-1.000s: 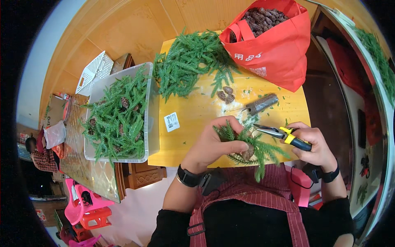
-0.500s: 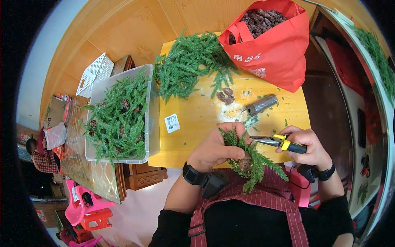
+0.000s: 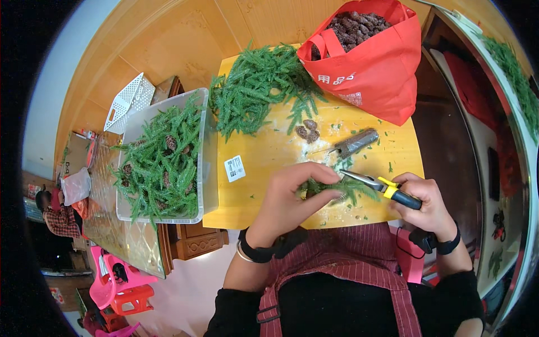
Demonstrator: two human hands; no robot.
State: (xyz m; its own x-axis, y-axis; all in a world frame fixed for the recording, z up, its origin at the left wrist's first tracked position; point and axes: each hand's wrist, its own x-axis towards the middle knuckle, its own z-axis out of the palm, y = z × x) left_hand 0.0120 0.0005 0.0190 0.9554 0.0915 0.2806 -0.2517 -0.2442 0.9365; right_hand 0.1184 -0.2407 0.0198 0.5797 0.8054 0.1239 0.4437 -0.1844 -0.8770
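— Holding a green fir sprig (image 3: 337, 188) against the yellow desk (image 3: 264, 154), the left hand (image 3: 289, 205) has its fingers (image 3: 314, 171) curled over the stem end. Do you see it the same?

— Yes. The fingers are closed on the sprig, thumb below and the others above. The sprig lies at the near edge of the desk, just in front of the person's striped apron (image 3: 342, 253).

— And the right hand (image 3: 426, 202)?

— It is clenched around the yellow and black handles of the pliers (image 3: 376, 184). The thin metal tips point left and touch the sprig, just beside the left fingertips. If the tips pinch something, I cannot tell.

— What lies around?

— Behind the hands there is a grey roll (image 3: 356, 143), maybe of wire, and two loose pine cones (image 3: 307, 130). Farther back is a heap of green sprigs (image 3: 258, 90), touching a red bag (image 3: 373, 62) which is full of pine cones. On the left, against the desk edge, stands a clear plastic bin (image 3: 205, 168) with more sprigs and some cones inside. A small white label (image 3: 234, 168) lies on the desk near the bin.
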